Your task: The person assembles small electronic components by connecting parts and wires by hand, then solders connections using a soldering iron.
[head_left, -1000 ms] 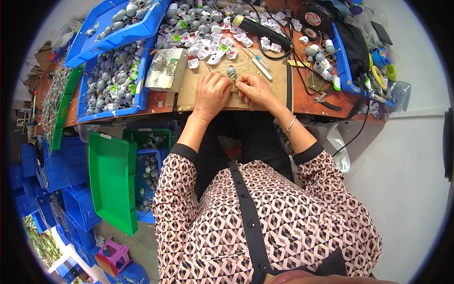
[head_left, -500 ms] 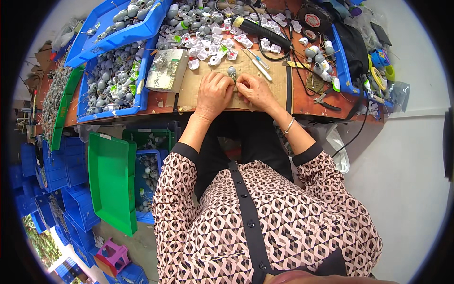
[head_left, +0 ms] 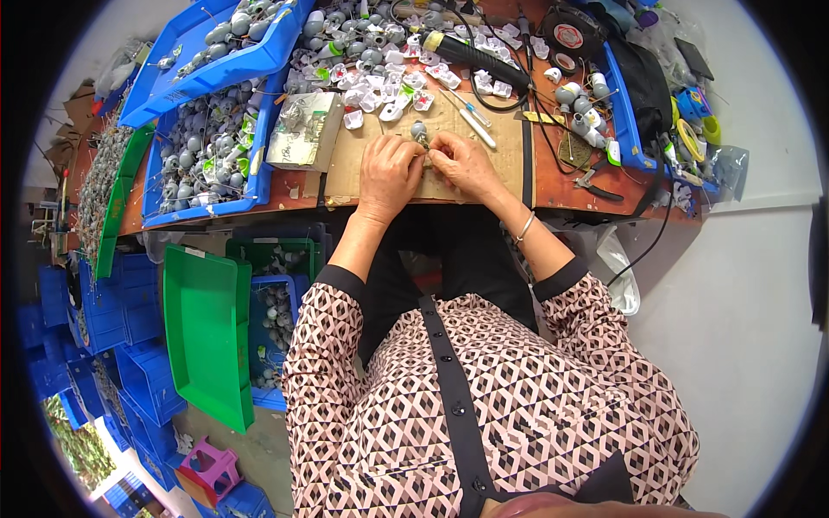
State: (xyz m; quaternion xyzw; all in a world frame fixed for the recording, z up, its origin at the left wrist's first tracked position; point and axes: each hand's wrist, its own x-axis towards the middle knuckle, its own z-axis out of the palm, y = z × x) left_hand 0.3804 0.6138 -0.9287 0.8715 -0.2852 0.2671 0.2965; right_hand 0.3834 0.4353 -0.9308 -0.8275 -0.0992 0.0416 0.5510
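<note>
Both hands meet above a sheet of cardboard (head_left: 350, 160) on the bench. My left hand (head_left: 389, 173) is closed in a pinch at the lower end of a small grey rounded part (head_left: 419, 129) with thin wires. My right hand (head_left: 467, 166) pinches close beside it, its fingertips at the wires below the grey head. The fingers hide most of the wires and the exact grip. Just beyond the hands lie a slim white-handled tool (head_left: 480, 129) and a thin screwdriver-like tool (head_left: 467, 107).
White plastic pieces (head_left: 371, 91) and grey parts pile up at the back. Blue bins (head_left: 216, 207) with grey parts stand left, beside a pale box (head_left: 304, 138). A black-handled tool (head_left: 477, 62) lies behind; pliers (head_left: 598, 187) and a blue tray (head_left: 623, 112) are right. A green tray (head_left: 207, 337) is below left.
The grey part and both hands have shifted very slightly left. The pinch of each hand looks the same.
</note>
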